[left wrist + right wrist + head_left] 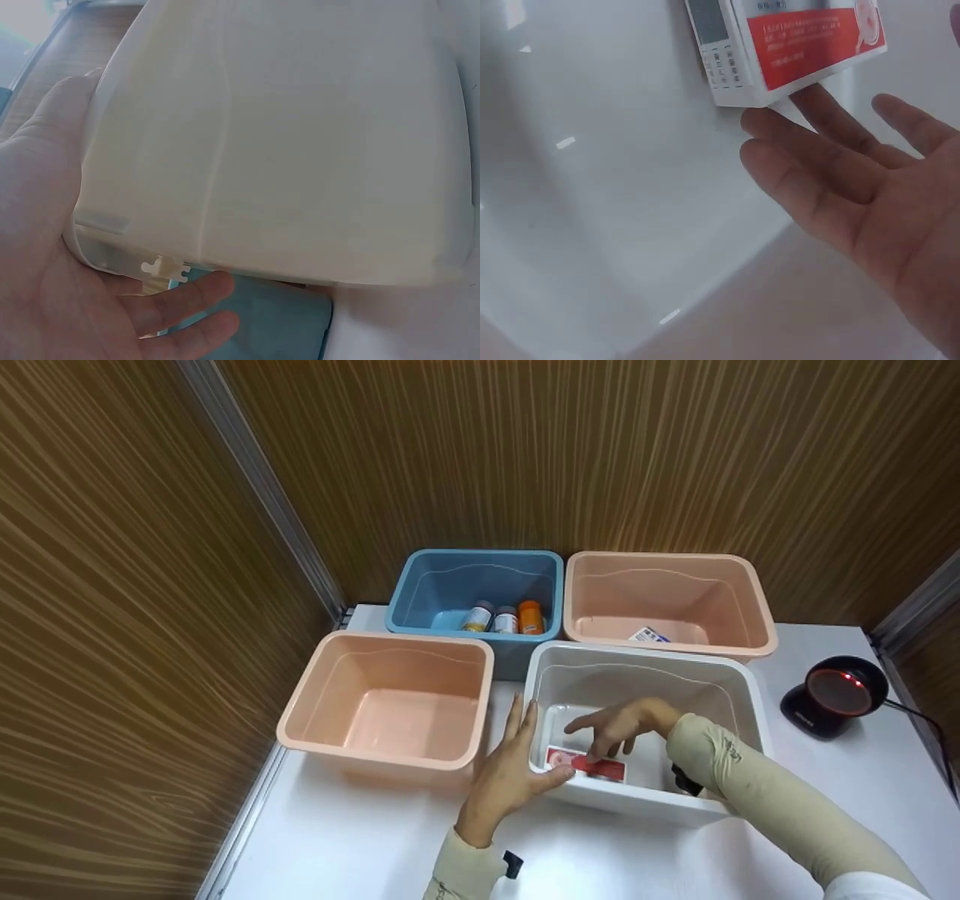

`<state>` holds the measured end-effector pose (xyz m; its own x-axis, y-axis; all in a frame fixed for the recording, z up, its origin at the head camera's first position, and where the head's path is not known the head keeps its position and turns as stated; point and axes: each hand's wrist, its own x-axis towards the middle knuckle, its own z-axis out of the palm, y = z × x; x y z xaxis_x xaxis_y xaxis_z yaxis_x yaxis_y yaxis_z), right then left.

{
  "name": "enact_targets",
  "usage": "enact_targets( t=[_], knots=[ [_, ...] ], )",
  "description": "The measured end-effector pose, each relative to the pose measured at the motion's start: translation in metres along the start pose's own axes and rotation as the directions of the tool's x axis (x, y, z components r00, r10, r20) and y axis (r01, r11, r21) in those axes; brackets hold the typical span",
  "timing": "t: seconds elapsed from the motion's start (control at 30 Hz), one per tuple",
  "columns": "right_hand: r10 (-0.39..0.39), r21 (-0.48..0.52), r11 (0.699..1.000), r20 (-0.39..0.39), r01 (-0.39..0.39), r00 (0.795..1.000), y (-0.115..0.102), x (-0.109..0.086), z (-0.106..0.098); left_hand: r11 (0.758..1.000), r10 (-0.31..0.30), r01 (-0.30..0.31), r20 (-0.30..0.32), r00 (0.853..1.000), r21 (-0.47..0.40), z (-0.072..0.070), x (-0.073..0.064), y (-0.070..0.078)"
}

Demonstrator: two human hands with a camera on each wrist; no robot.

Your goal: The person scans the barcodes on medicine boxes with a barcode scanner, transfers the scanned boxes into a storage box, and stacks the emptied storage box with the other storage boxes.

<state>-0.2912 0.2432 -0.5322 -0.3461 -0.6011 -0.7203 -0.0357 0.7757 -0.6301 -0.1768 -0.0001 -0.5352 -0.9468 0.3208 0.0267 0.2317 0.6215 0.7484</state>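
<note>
A red and white carton point(609, 770) lies flat against the near wall on the floor of a white bin point(652, 795). My right hand point(622, 724) reaches down into the bin over the carton. In the right wrist view, its extended fingers point(802, 165) are at the end of the carton point(817, 45), not curled round it; whether they touch is hard to tell. My left hand point(510, 772), fingers spread, is at the bin's near left corner, thumb by the rim. The left wrist view shows its palm beside the bin's outer wall point(285, 142).
Behind stand a blue bin point(442, 553) holding several bottles point(506, 619), and a peach bin point(660, 558) with a small white and blue box point(649, 635). Another peach bin point(382, 761) stands left. A black scanner point(834, 697) with a cable is at right.
</note>
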Motion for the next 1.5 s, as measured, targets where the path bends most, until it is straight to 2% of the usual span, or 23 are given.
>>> enact_targets(
  t=[0.1,0.2,0.33,0.43,0.57,0.63,0.7,0.73,0.77,0.8,0.87,0.9,0.97,1.0,1.07,1.1,1.3,1.43,1.5],
  knots=[
    [-0.029,0.011,1.000,0.002,0.029,1.000,0.000,-0.002,-0.001,1.000,-0.005,0.005,-0.004,1.000,-0.013,0.001,-0.001,-0.001],
    [-0.020,0.014,1.000,0.024,0.020,1.000,-0.001,-0.003,-0.001,1.000,-0.005,0.005,-0.012,1.000,-0.024,0.001,-0.001,-0.001],
    [0.074,-0.036,0.997,0.062,-0.072,0.995,-0.002,-0.001,0.004,1.000,-0.006,0.006,-0.018,1.000,-0.027,0.002,-0.002,-0.001],
    [0.148,-0.105,0.984,0.042,-0.143,0.988,-0.003,0.000,0.009,1.000,0.005,-0.006,-0.020,1.000,-0.019,0.002,-0.003,-0.002],
    [0.129,-0.133,0.982,-0.059,-0.136,0.990,-0.005,-0.003,0.007,0.999,0.024,-0.025,-0.008,1.000,-0.030,0.001,-0.003,-0.003],
    [0.081,-0.152,0.983,-0.133,-0.101,0.988,-0.007,-0.008,0.003,0.999,0.024,-0.023,0.005,1.000,-0.042,0.001,-0.002,-0.003],
    [-0.002,-0.244,0.968,-0.245,-0.059,0.969,-0.011,-0.016,0.000,0.999,0.018,-0.017,0.016,1.000,-0.048,0.001,-0.002,-0.003],
    [-0.056,-0.307,0.951,-0.304,-0.043,0.951,-0.013,-0.021,-0.001,0.999,0.014,-0.013,0.019,1.000,-0.048,0.001,-0.001,-0.003],
    [-0.122,-0.377,0.926,-0.362,-0.026,0.924,-0.015,-0.026,-0.002,0.999,0.009,-0.008,0.022,1.000,-0.046,0.001,-0.001,-0.003],
    [-0.211,-0.461,0.888,-0.412,-0.003,0.887,-0.016,-0.031,-0.003,0.999,0.005,-0.004,0.023,1.000,-0.041,0.001,-0.001,-0.003],
    [-0.358,-0.588,0.809,-0.494,-0.002,0.793,-0.018,-0.041,-0.005,0.999,-0.001,0.002,0.022,1.000,-0.036,0.000,-0.001,-0.002],
    [-0.418,-0.626,0.780,-0.522,-0.001,0.744,-0.018,-0.046,-0.005,0.999,-0.003,0.003,0.021,1.000,-0.035,-0.001,-0.001,-0.003],
    [-0.493,-0.654,0.756,-0.569,0.001,0.659,-0.020,-0.057,-0.005,0.999,-0.002,0.002,0.019,1.000,-0.040,-0.002,-0.001,-0.003],
    [-0.510,-0.654,0.757,-0.589,0.002,0.627,-0.020,-0.062,-0.005,0.999,0.001,0.000,0.018,1.000,-0.041,-0.003,-0.001,-0.003],
    [-0.512,-0.624,0.781,-0.627,0.016,0.586,-0.021,-0.074,-0.003,0.999,0.002,-0.001,0.018,1.000,-0.049,-0.003,-0.001,-0.003],
    [-0.509,-0.605,0.796,-0.642,0.028,0.574,-0.021,-0.080,-0.002,0.999,0.001,0.000,0.018,1.000,-0.053,-0.004,-0.001,-0.003],
    [-0.459,-0.492,0.866,-0.707,0.092,0.538,-0.023,-0.115,0.005,0.998,-0.014,0.016,0.021,1.000,-0.055,-0.004,0.000,-0.002],
    [-0.444,-0.455,0.885,-0.764,0.098,0.469,-0.020,-0.135,0.013,0.997,0.005,-0.004,0.015,1.000,-0.082,-0.002,0.000,-0.003],
    [-0.427,-0.420,0.900,-0.788,0.119,0.444,-0.019,-0.144,0.018,0.996,0.015,-0.014,0.011,1.000,-0.093,-0.001,0.000,-0.004]
  ],
)
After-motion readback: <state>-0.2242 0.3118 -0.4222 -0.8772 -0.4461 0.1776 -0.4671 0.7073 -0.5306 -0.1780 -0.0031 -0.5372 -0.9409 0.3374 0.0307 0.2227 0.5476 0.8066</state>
